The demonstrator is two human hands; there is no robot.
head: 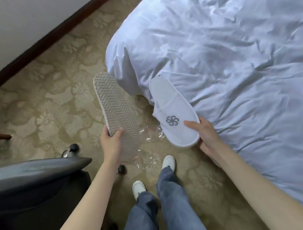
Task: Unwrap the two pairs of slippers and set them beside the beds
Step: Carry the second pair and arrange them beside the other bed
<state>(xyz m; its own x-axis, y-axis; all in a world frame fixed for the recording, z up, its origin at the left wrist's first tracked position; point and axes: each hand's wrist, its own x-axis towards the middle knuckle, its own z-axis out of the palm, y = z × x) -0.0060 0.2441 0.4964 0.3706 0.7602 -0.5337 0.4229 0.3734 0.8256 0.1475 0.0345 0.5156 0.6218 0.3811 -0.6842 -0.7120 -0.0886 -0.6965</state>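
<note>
Your left hand [110,139] grips one slipper [115,107] sole-up; right hand [205,133] pinches the other [174,112] logo-up, split for placing. Wrapper [148,143] at 6 o'clock, bed [233,50] at 3.

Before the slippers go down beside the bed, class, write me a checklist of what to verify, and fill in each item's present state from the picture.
1. Wrapping off both slippers: ok. The clear plastic wrap lies on the carpet.
2. Left hand grips its slipper firmly: ok, but sole faces up, so not ok for setting down.
3. Right hand holds the logo slipper upper side up: ok.
4. Floor beside the bed free: not ok, the wrap lies there.
5. Second pair unwrapped: cannot tell, not in view.
</note>
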